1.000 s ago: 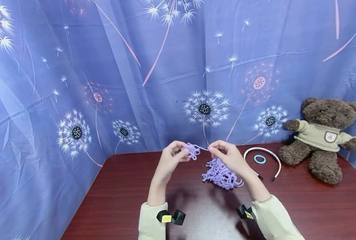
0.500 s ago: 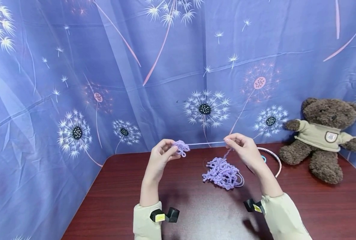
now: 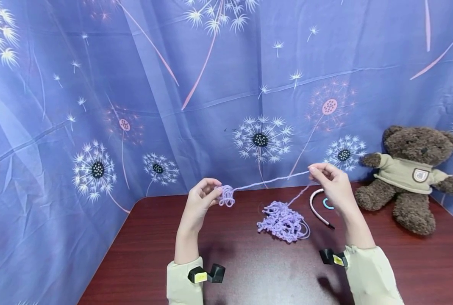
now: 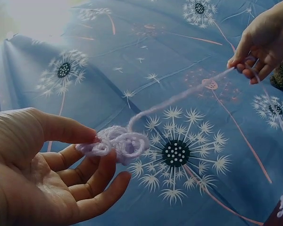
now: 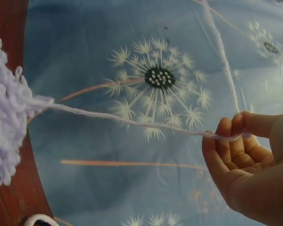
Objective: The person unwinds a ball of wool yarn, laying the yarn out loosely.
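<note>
My left hand (image 3: 199,201) pinches a small looped bundle of purple yarn (image 4: 118,143) between thumb and fingers. From it a single yarn strand (image 3: 270,181) slants up to my right hand (image 3: 333,186), whose thumb and forefinger pinch it. Past the right fingers the strand runs down to a tangled heap of purple yarn (image 3: 281,222) on the table, between and below the hands. The right wrist view shows that lower strand (image 5: 132,122) stretched between the heap and the fingers, with the right hand (image 5: 250,165) raised above the table.
A white headband (image 3: 318,212) and a light blue ring (image 3: 327,204) lie behind the right wrist, partly covered by it. At the right end of the reddish-brown table (image 3: 142,254) sits a brown teddy bear (image 3: 413,178). A blue dandelion-print curtain (image 3: 211,140) hangs behind the table.
My right hand has moved right and slightly up, drawing out a longer strand from the heap. The left hand has shifted left with its bundle. The strand between the hands has lengthened.
</note>
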The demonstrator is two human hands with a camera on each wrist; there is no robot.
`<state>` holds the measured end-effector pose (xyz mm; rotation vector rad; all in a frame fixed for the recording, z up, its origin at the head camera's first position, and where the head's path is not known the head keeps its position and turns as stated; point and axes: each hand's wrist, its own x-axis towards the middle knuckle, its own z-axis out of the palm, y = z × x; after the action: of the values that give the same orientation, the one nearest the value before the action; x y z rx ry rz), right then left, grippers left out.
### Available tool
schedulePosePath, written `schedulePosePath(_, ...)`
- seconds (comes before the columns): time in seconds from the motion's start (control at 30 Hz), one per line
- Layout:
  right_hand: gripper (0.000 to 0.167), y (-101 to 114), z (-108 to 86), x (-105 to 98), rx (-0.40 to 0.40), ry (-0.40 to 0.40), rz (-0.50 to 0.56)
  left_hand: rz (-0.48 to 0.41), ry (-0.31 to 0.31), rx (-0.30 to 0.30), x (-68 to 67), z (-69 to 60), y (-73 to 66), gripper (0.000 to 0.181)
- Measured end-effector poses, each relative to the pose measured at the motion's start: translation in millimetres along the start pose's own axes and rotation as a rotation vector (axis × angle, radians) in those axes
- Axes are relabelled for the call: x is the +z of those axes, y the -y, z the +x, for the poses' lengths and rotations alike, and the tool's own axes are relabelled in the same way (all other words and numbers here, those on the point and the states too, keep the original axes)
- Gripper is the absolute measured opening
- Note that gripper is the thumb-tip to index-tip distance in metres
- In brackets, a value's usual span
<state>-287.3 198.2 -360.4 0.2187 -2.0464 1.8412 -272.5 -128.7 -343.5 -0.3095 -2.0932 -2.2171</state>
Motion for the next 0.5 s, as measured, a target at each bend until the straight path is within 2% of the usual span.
schedulePosePath(0.13, 0.018, -2, 2.4, -7, 0.009, -0.039, 0.082, -0.024, -0.010, 0.012, -1.7, 0.0, -0.5, 0.013)
schedulePosePath(0.27, 0.020, -7, 3.8, -11, 0.003, -0.053, 0.110, -0.037, -0.009, 0.020, -1.9, -0.1, -0.1, 0.013)
schedulePosePath(0.33, 0.017, -10, 4.2, -10, -0.002, -0.046, 0.086, -0.042, 0.004, 0.024, -1.0, -0.1, 0.5, 0.014)
schedulePosePath(0.43, 0.008, -12, 3.9, -5, -0.002, -0.023, -0.010, -0.052, 0.032, 0.027, 1.7, -0.3, 0.7, 0.017)
schedulePosePath(0.5, 0.017, -12, 3.0, 2, 0.005, 0.004, -0.094, -0.068, 0.050, 0.031, 3.9, -0.8, 0.6, 0.020)
